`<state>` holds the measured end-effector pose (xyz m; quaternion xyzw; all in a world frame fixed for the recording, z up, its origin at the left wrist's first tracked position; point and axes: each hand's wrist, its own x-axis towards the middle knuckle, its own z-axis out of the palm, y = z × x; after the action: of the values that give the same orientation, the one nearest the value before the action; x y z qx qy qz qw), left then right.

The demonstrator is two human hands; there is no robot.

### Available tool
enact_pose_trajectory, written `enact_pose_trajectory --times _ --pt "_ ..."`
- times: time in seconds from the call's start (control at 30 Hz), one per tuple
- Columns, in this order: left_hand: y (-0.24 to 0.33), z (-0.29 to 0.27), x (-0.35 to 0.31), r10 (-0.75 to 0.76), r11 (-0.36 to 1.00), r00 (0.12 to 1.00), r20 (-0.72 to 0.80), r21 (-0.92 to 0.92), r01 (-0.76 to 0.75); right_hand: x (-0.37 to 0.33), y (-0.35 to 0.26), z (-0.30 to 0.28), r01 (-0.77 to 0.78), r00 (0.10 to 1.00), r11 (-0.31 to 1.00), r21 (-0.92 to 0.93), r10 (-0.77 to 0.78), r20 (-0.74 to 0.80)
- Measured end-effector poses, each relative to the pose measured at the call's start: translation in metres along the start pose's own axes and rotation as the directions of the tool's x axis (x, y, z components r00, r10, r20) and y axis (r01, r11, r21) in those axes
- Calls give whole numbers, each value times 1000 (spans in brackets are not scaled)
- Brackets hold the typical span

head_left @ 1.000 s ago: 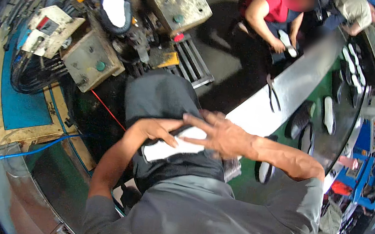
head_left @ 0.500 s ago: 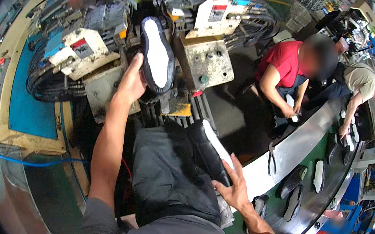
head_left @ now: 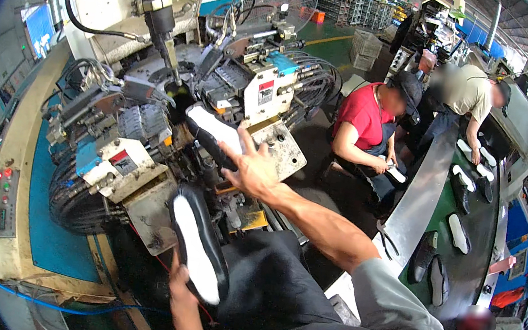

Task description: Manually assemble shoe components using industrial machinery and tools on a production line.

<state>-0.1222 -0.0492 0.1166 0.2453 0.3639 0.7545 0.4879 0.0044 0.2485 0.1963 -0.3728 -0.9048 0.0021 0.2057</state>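
Note:
My right hand (head_left: 255, 169) grips the heel part of a black shoe (head_left: 215, 131) with its white underside turned up. That shoe's far end points into the clamp area of the lasting machine (head_left: 130, 125), beneath a slanting dark rod (head_left: 158, 17). Lower down, above my left thigh, my left hand (head_left: 184, 304) holds a second black shoe (head_left: 199, 249), also white side up, by its near end. Its fingers are partly hidden beneath the shoe, and the hand is slightly blurred.
A conveyor (head_left: 433, 209) at right carries several shoes and a pair of pincers (head_left: 388, 239). Beyond it, a person in red (head_left: 365, 121) handles a shoe and another in beige (head_left: 469, 91) reaches over the belt. A button panel (head_left: 4, 199) stands at left.
My left hand has come down from the machine with its shoe toward my lap. My right hand has carried the other shoe from my lap up to the machine. The view has tilted up.

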Motion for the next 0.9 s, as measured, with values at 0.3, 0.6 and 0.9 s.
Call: enact_pose_trajectory --times 0.3,0.6,0.9 --pt "-96 -76 -153 -245 967 938 -245 -126 220 -8 -53 52 -47 998 998 45 45 37" --pt "-104 -57 -146 -263 949 936 -233 110 294 -47 -55 72 231 963 948 219 -191 -190" --pt "-77 -29 -131 -346 911 894 -286 126 393 -10 -57 86 253 954 945 208 -208 -215"
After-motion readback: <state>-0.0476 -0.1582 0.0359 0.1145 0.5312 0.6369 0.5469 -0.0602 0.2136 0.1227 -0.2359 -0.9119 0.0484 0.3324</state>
